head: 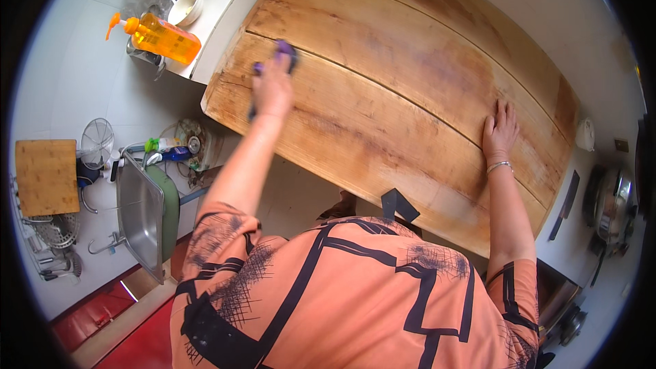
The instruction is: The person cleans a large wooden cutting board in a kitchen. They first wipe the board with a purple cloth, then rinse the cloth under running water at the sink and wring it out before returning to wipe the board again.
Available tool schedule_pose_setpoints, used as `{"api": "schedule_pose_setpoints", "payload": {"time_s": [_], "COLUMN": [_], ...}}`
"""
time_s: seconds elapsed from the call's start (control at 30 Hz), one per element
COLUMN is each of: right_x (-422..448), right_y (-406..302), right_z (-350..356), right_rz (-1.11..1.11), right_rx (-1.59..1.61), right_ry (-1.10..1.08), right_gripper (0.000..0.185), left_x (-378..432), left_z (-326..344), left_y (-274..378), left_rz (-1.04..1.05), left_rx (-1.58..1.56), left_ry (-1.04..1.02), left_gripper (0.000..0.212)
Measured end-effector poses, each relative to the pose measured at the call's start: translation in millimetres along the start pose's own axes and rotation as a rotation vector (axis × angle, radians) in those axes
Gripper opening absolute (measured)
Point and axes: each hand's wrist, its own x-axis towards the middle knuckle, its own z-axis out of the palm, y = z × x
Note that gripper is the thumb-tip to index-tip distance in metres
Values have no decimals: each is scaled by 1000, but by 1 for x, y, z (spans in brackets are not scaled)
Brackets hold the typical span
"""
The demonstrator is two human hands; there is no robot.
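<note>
A large wooden tabletop made of several planks, with dark seams and purplish-brown stains, spreads in front of me. Near its left end my left hand presses on a dark purple cloth. Part of the cloth is hidden under the palm, and both look slightly blurred. My right hand rests palm down near the right end, across a plank seam. Its fingers are a little apart and it holds nothing. A bracelet circles that wrist.
Beyond the left end, a white counter bears an orange pump bottle and a white handled bowl. A metal sink and a cutting board are farther left. At right lie a cleaver and a metal pan.
</note>
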Motion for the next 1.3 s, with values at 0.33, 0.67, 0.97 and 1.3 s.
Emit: {"api": "schedule_pose_setpoints", "payload": {"time_s": [0.33,0.67,0.97,1.3], "right_x": [7,-117,-139,-275], "right_y": [8,-115,-153,139], "right_z": [-32,-121,-71,-94], "right_rz": [49,-197,-282,383], "right_rx": [221,525,253,-172], "right_ry": [-272,-179,-299,-71], "right_gripper": [58,52,56,50], "left_x": [-212,-128,-64,-64], "left_z": [101,33,39,43], "left_y": [232,192,90,83], "left_rz": [1563,739,501,520], "left_rx": [-590,-535,377,403], "left_ry": [-566,-549,-308,-297], "left_gripper": [45,46,65,66]}}
